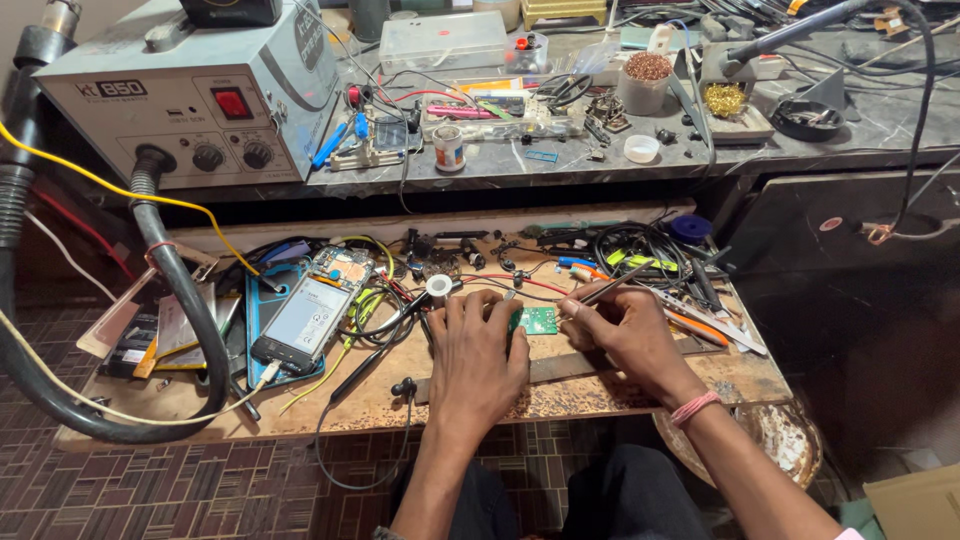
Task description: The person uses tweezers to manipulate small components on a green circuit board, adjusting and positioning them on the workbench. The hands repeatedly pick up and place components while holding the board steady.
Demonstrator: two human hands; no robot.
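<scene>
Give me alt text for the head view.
The left hand steadies a small green circuit board on a cluttered wooden bench while the right hand holds tweezers beside it. An opened phone lies to the left.

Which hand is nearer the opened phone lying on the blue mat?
Left. The left hand rests just right of the phone, beside the green circuit board; the right hand sits beyond that board.
</scene>
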